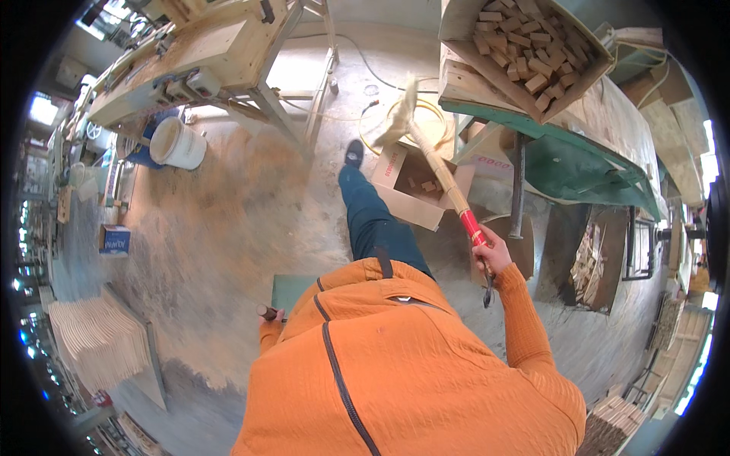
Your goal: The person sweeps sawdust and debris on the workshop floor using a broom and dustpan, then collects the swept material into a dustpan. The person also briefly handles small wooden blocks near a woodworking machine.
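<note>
Right hand (pixel 490 254) is clenched around the red grip of a long straw broom (pixel 437 163), held slanting up toward the upper middle so its pale bristles hang over the open cardboard box (pixel 414 186) of wood offcuts. Left hand (pixel 270 313), lower left of centre, is closed on the dark handle of a green dustpan (pixel 293 289), kept low beside the sawdust-strewn concrete floor (pixel 228 228).

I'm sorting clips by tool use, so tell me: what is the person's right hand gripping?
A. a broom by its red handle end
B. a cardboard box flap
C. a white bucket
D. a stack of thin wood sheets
A: the right hand is closed around the red end of the broom, whose pale bristles point up and away over the open cardboard box.
</note>
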### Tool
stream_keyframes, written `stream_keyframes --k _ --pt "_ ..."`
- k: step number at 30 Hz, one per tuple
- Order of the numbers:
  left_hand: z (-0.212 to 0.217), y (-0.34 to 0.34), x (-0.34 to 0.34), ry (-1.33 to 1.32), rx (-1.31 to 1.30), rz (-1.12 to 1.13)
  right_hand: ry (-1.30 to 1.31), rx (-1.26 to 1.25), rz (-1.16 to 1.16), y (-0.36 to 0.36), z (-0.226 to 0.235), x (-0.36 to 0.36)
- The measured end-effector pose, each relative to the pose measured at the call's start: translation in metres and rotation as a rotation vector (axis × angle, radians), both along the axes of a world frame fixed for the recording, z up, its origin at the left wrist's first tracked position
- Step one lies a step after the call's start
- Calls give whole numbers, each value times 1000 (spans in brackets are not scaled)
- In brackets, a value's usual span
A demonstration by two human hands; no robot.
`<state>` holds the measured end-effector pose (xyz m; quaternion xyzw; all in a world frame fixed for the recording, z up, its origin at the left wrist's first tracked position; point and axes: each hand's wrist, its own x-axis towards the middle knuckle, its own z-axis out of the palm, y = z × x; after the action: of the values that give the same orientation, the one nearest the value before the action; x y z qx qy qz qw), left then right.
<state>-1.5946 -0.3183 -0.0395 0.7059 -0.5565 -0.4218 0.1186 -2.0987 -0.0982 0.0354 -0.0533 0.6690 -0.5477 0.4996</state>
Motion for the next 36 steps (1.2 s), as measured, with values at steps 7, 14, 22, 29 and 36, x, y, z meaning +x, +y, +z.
stream_keyframes --k 7,14,22,29,36 --pt "-8 -58 -13 -10 -110 -194 574 269 76 -46 -10 -16" --pt "-8 -90 -38 -34 -44 -214 674 248 -24 -49 -34 -20" --pt "-30 -104 -69 -66 148 -204 509 517 22 -31 -59 5" --pt "-17 -107 -105 22 37 -316 188 459 -196 -125 -197 -50" --pt "6 -92 -103 109 -69 20 -180 266 174 -181 -170 -54"
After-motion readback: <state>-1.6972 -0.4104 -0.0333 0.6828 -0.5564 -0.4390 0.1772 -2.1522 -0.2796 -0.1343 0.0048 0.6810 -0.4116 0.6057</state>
